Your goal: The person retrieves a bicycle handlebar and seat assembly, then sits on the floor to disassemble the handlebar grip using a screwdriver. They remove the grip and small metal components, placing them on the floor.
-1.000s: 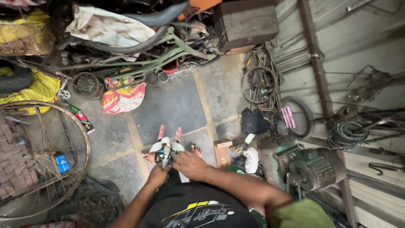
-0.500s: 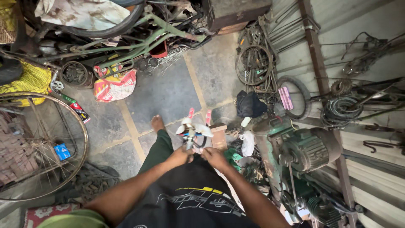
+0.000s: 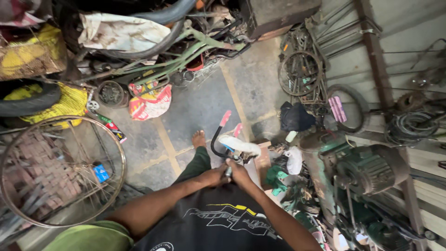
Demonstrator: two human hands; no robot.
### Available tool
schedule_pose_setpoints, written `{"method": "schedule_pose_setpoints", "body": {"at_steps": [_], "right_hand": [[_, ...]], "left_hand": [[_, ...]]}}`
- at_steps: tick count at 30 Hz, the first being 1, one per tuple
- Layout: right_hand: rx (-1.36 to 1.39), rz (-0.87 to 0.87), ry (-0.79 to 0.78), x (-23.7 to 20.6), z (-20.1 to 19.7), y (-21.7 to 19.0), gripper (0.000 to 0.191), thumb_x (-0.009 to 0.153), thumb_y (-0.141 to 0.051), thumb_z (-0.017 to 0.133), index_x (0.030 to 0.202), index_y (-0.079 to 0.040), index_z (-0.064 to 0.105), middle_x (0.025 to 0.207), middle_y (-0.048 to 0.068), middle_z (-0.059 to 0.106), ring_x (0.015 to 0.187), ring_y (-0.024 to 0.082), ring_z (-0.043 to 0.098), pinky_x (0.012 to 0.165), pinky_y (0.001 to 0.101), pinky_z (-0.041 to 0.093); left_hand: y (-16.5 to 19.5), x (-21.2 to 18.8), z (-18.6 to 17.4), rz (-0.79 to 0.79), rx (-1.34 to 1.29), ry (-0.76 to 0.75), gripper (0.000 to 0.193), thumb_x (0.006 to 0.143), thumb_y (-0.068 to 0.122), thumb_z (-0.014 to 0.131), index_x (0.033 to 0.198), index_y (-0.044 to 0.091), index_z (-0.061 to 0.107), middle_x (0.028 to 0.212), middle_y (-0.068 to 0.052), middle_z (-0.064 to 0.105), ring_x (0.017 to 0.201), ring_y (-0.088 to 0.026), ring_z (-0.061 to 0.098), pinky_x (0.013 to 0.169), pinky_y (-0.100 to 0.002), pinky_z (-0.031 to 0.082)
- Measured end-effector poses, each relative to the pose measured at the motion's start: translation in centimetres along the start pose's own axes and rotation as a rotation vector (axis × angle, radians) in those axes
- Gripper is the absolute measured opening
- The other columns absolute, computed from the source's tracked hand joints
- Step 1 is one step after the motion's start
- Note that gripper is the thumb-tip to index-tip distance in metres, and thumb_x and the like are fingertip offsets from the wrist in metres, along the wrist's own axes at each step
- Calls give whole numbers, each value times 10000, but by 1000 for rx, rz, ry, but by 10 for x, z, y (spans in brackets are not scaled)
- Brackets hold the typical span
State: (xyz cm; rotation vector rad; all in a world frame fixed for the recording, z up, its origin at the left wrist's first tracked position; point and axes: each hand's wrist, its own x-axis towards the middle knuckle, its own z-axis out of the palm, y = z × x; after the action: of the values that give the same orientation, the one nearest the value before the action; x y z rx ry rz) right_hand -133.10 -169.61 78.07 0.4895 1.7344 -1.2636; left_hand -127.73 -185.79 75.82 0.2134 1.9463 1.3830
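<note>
A: What's he got hold of?

B: Small metal part w/ a black curved handle, pink grips and white cloth (image 3: 234, 146), held low over his lap, just above the grey stone floor (image 3: 195, 109). Left hand (image 3: 214, 177) and right hand (image 3: 239, 173) both curled tight round its stem, fingers closed, hands touching.

A: Room to move?

B: Not much. Bare spoked wheel rim (image 3: 62, 171) at his left, green electric motor (image 3: 371, 169) close on the right, green bike frame pile (image 3: 186, 51) up front. Open floor only in the middle strip, by his bare foot (image 3: 199, 138).

A: Changed vs half a sec ago?

B: Hands same grip; view shifted so the floor patch sits more central, motor further right.
</note>
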Motion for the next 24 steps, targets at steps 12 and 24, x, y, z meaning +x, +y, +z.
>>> {"method": "schedule_pose_setpoints", "body": {"at_steps": [12, 24], "right_hand": [[333, 250, 182, 13, -43, 7, 300, 977, -356, 591, 1007, -59, 611, 749, 125, 697, 581, 216, 645, 523, 344, 509], [304, 230, 473, 13, -66, 30, 351, 979, -331, 608, 944, 13, 671, 681, 136, 676, 547, 224, 643, 490, 358, 491]], "left_hand": [[-37, -64, -97, -320, 89, 234, 272, 882, 340, 686, 1053, 131, 722, 1059, -167, 749, 1038, -375, 701, 912, -456, 541], [-43, 62, -205, -352, 364, 226, 243, 912, 308, 643, 1048, 125, 728, 1092, -197, 723, 1062, -418, 667, 926, -494, 523]]}}
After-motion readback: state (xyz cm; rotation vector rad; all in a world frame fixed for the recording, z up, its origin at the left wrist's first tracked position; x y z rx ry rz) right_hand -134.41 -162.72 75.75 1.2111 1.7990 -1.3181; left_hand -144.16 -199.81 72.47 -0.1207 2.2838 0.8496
